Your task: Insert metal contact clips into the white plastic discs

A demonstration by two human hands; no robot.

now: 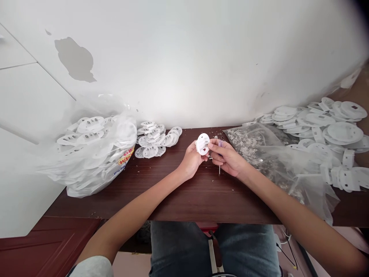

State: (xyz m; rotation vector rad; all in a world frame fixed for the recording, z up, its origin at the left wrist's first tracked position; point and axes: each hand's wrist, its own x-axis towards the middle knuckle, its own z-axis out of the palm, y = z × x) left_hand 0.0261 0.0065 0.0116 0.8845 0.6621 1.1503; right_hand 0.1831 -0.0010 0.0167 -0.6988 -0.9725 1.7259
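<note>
Near the middle of the table, my left hand (191, 159) grips a round white plastic disc (203, 142) with small holes, tilted up towards me. My right hand (227, 157) is closed beside it, its thumb and forefinger at the disc's right edge. Tucked in the right hand's fingers is a small screwdriver (219, 169), its thin metal shaft pointing down and part of a purplish handle showing above. Whether the right fingertips also pinch a tiny part against the disc, I cannot tell. Tiny light-coloured pieces (215, 137) lie on the table behind the hands.
Left on the dark wooden table (178, 200) is a clear plastic bag (98, 169) of white discs, with piled discs (151, 140) beside it. At right, a clear bag (253, 148) holds many small metal parts, near a large heap of white pieces (325, 123). A white wall (184, 69) stands behind.
</note>
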